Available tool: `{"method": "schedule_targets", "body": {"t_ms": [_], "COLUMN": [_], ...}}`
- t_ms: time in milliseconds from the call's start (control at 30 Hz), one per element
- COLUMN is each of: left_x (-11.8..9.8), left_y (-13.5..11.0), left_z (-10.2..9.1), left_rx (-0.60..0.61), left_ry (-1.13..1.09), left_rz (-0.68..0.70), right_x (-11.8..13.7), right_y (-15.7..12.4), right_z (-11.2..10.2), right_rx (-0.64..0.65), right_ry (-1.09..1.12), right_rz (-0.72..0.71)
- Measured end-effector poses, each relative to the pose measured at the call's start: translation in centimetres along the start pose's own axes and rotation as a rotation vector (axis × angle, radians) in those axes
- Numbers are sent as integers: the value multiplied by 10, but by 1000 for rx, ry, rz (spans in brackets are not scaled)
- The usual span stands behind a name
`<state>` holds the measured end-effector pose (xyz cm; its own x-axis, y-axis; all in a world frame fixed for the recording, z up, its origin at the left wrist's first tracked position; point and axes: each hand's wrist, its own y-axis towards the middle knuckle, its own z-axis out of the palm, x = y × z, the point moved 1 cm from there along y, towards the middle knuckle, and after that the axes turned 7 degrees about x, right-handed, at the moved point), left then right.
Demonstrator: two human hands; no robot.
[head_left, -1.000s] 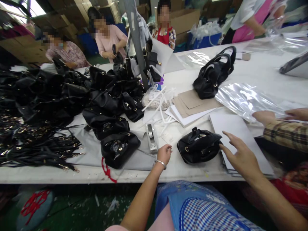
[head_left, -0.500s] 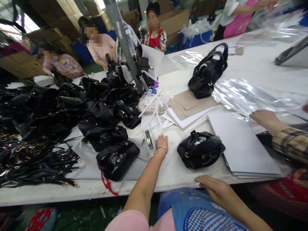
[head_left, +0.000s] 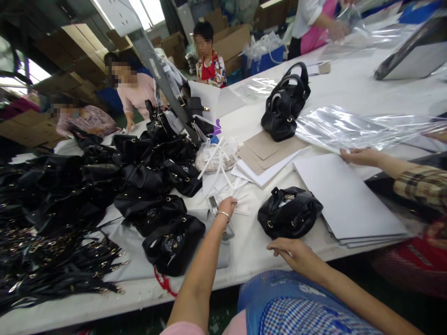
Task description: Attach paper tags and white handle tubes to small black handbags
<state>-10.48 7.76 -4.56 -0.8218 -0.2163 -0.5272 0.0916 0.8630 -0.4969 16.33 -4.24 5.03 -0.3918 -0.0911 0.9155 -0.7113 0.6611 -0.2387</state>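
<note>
**Hands.** The left hand point(head_left: 226, 205) is extended over the table point(head_left: 251, 251) and lowered onto loose white strips point(head_left: 240, 210), just beside a tape dispenser point(head_left: 212, 203). Its fingers are curled downward; whether a strip is pinched cannot be told. The right hand point(head_left: 292, 251) is laid flat at the near table edge, fingers apart, with nothing held.

**Item in hand.** 1 small black bag point(head_left: 289, 216) lies on its side between the 2 hands, nearer the right, touched by neither.

**Progress.** Work is judged to be at an early stage. The small black bag is bare of any wrapping, and a large pile of black bags point(head_left: 146, 172) and loose straps point(head_left: 52, 265) is left at the left. 1 upright handbag point(head_left: 284, 107) is set beyond, beside clear film point(head_left: 349, 128). A stack of white boards point(head_left: 345, 200) and cardboard sheets point(head_left: 270, 146) lie unused; a co-worker's hand point(head_left: 359, 157) is placed at the film's edge.

**Markings.** No brand, label or writing can be read.
</note>
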Motion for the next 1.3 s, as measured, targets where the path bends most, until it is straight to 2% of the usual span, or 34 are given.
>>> {"method": "schedule_targets", "body": {"t_ms": [100,233,333,400,467,533,633,733,800,900,933,967,1033,1067,1133,1200,1300], "left_x": [2,-6,-26,-45,-65,-79,-84,-78,-74,-82,-87,-94,-109,-115,-126,-130,-127], "left_y": [-4,-16,-36,-56,-79,-100,-126,-147,-159,-176,-180,-183,-186,-186,-185,-183,-182], "left_z": [-12,-29,-39,-41,-35,-23,1,19,24,25,26,28,32,34,36,37,33], "left_rx": [1,23,69,149,271,354,374,356,290,196,195,207,243,253,243,217,188], "left_ry": [-92,-257,-364,-439,-546,-671,-810,-796,-726,-571,-521,-479,-421,-397,-360,-365,-432], "left_rz": [33,82,150,238,341,382,322,251,227,244,258,273,297,306,311,309,298], "right_x": [5,15,26,33,37,38,36,27,15,-5,-10,-12,-9,-5,5,13,18], "right_y": [15,39,58,67,70,65,44,13,-10,-40,-47,-51,-53,-51,-43,-37,-36], "right_z": [0,1,0,0,-1,-2,-11,-23,-30,-30,-28,-25,-17,-12,-1,5,6], "right_rx": [-41,-144,-247,-307,-344,-401,-564,-674,-639,-393,-352,-349,-384,-356,-197,-96,-119], "right_ry": [78,306,499,601,648,621,536,547,534,327,220,115,-17,-20,68,153,166], "right_rz": [-10,79,143,154,151,170,221,233,293,441,462,447,317,229,101,94,163]}}
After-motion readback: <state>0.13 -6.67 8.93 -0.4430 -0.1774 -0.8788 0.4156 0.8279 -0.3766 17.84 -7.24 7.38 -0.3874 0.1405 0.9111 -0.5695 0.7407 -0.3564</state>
